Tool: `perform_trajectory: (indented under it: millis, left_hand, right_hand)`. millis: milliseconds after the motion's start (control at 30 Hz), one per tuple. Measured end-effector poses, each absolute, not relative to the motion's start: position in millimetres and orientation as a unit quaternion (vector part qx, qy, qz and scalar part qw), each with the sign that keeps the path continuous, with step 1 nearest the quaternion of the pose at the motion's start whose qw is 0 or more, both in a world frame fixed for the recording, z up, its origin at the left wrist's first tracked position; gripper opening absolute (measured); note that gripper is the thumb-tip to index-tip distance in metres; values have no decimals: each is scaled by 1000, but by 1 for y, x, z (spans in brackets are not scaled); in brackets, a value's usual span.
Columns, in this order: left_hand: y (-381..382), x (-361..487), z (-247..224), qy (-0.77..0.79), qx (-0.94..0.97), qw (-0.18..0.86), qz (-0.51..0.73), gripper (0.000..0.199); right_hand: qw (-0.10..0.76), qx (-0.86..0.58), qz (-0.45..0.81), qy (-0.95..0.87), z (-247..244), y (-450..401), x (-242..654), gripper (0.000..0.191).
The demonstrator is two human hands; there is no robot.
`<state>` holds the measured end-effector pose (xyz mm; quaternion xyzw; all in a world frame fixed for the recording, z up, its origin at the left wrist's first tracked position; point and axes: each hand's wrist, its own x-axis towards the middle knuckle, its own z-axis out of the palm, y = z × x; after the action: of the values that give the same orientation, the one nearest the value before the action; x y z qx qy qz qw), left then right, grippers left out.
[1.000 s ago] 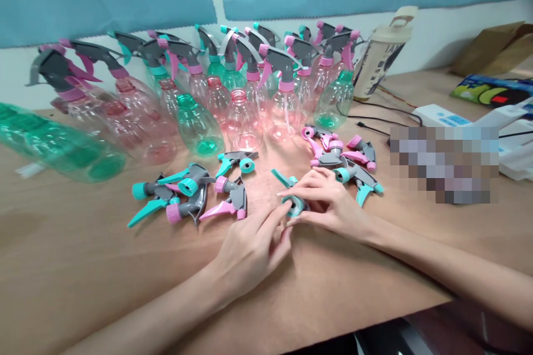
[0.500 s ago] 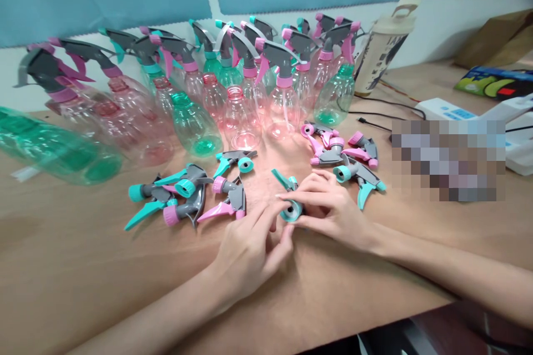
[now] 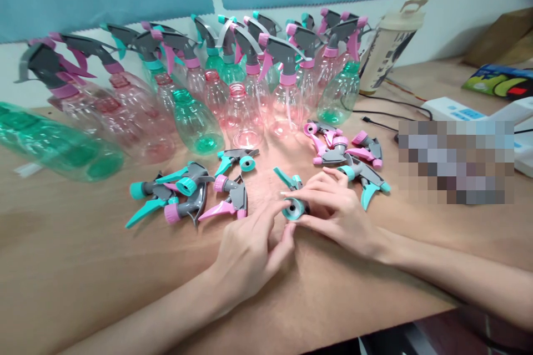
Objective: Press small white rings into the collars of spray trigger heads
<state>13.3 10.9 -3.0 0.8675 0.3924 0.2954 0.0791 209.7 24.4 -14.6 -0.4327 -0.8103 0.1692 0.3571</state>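
Note:
My right hand (image 3: pixel 337 211) is closed round a grey and teal spray head (image 3: pixel 293 208), whose round collar opening faces me. My left hand (image 3: pixel 252 244) touches the left side of that collar with its index finger, the thumb just below it. Left of my hands lie several loose spray heads, among them a pink one (image 3: pixel 228 198) and a teal one (image 3: pixel 187 178). More lie to the right, such as a teal one (image 3: pixel 367 177) beside my right fingers and a pink one (image 3: pixel 368 148) behind it.
Pink and green clear bottles stand at the back, some with spray heads, like this pink one (image 3: pixel 286 108) and this open green one (image 3: pixel 195 122). Green bottles (image 3: pixel 62 144) lie at the left. A cream tumbler (image 3: pixel 387 47), black cables and a white power strip (image 3: pixel 452 110) are at the right.
The view has shifted slightly, so most things appear a little further right. Both hands keep nearly the same pose at the teal spray head.

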Motion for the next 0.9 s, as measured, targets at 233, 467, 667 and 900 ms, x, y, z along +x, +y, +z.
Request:
perform_trajectory:
  millis: [233, 467, 667, 900]
  left_hand:
    - [17, 11, -3, 395, 842, 216, 297, 29]
    - [23, 8, 4, 404, 787, 356, 301, 24]
    - [24, 8, 3, 427, 762, 377, 309, 24]
    - [25, 8, 0, 432, 754, 396, 297, 21]
  right_hand:
    - [371, -437, 162, -803, -17, 27, 211, 27]
    - [360, -432, 184, -806, -17, 29, 211, 27]
    - [359, -435, 184, -805, -12, 27, 210, 27]
    - [367, -426, 177, -808, -13, 26, 209, 27]
